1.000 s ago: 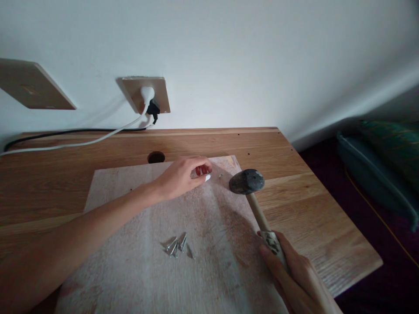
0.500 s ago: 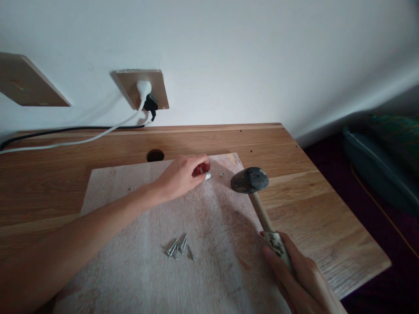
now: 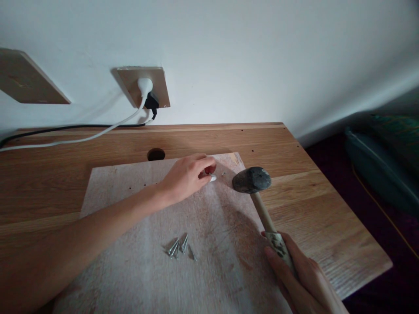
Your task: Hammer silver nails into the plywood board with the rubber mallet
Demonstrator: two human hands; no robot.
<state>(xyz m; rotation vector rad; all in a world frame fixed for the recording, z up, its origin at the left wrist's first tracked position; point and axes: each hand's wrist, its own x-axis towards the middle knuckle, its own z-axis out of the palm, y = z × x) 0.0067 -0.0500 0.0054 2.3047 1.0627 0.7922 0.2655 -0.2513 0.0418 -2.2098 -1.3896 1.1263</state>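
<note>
My left hand (image 3: 188, 176) reaches over a pale worn board (image 3: 140, 261) and pinches something small at its fingertips near the board's far right corner; what it holds is too small to name. My right hand (image 3: 303, 279) grips the wooden handle of a hammer (image 3: 252, 180), whose dark head hovers just right of the left fingertips. A tiny metal stub (image 3: 223, 174) shows on the board between the fingers and the hammer head. Several loose nails (image 3: 178, 248) lie in a small heap mid-board.
The board lies on a wooden desk (image 3: 294, 192) with a round cable hole (image 3: 156, 154). A wall socket (image 3: 145, 87) holds a white and a black plug; their cables run left along the desk's back edge. A dark bag (image 3: 379, 165) sits on the floor at right.
The left hand has crept slightly right toward the board's corner. The hammer head stays hovering at about the same spot. The view has shifted a little.
</note>
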